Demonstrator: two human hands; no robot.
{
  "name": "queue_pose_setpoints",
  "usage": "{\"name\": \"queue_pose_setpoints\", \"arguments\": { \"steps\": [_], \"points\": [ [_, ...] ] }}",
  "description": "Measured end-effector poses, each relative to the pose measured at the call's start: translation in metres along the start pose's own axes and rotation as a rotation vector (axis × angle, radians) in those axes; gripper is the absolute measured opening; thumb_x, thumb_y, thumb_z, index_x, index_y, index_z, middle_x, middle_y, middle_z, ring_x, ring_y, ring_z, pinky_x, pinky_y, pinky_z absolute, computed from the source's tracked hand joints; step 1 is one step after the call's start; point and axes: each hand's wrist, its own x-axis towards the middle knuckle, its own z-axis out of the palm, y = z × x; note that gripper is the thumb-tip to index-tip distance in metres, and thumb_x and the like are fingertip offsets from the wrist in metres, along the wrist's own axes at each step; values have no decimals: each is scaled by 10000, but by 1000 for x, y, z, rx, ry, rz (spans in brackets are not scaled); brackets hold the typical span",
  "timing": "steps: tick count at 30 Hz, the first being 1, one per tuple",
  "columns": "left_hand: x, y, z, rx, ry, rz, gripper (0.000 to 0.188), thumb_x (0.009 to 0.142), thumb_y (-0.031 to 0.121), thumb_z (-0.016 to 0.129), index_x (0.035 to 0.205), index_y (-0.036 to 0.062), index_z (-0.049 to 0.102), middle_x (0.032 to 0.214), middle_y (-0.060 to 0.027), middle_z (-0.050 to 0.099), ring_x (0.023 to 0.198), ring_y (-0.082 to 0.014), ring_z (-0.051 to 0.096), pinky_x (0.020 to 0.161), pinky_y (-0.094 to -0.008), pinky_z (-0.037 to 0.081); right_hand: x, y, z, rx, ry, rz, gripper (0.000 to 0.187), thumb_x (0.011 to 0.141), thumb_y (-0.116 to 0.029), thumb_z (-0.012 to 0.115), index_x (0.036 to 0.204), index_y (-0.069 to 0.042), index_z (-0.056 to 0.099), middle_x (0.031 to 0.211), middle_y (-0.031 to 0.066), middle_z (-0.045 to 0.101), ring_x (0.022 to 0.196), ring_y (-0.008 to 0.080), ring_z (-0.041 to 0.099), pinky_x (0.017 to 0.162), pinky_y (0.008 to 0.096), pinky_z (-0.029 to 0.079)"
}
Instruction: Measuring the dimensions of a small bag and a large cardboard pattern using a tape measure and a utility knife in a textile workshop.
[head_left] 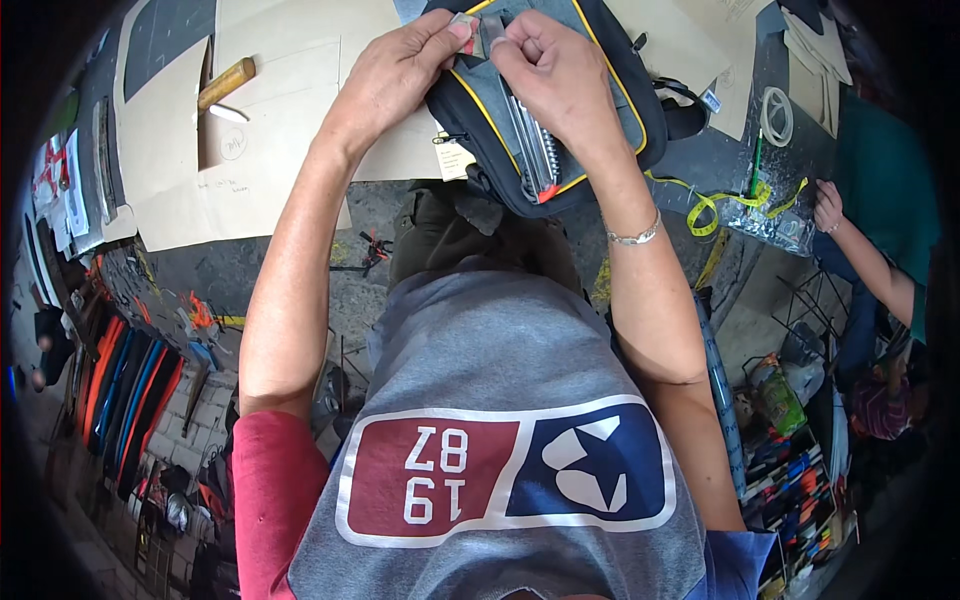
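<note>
A dark grey and black bag [475, 130] with yellow piping lies on the table's near edge in front of me. My left hand [400, 70] pinches a small pale and red piece [467, 36] between thumb and fingers, over the bag's upper left side. Right beside it, my right hand [562, 85] is closed, with thumb and fingertips on a narrow dark grey strip [492, 30]. Under my right wrist runs a silvery ridged strip [537, 150] with a red-orange end. My right hand hides part of the bag's front.
To the left, a wooden-handled tool [228, 84] and a white chalk-like piece [229, 114] lie on brown card sheets [280, 140]. On the right are a yellow tape measure [704, 216], a clear ring [775, 117] and a green pencil [757, 165]. A co-worker's hand [829, 208] touches the table edge.
</note>
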Motion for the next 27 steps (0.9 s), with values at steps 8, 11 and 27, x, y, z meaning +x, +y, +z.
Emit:
{"name": "queue_pose_setpoints", "arguments": {
  "steps": [8,11,27],
  "points": [
    [0,-11,-4,10,-29,-13,285,1058,287,514,940,44,604,775,53,499,692,-62,429,618,-220,362,3,5,2,-13,9,-48,173,844,-153,660,765,-22,578,596,129,553,523,222,548,520,369,434],
    [1,-22,-4,87,23,75,318,1047,346,524,961,58,629,717,25,505,655,-88,458,601,-256,384,3,4,2,-45,12,-48,178,843,-155,663,759,-22,579,595,134,549,518,213,542,514,365,426],
    [-6,-44,-5,131,134,107,334,1013,395,573,951,85,679,681,25,478,609,-85,431,577,-273,376,-1,6,1,-59,-59,-103,209,869,-219,686,814,-34,605,575,-3,485,542,60,417,523,257,366]
  ]
}}
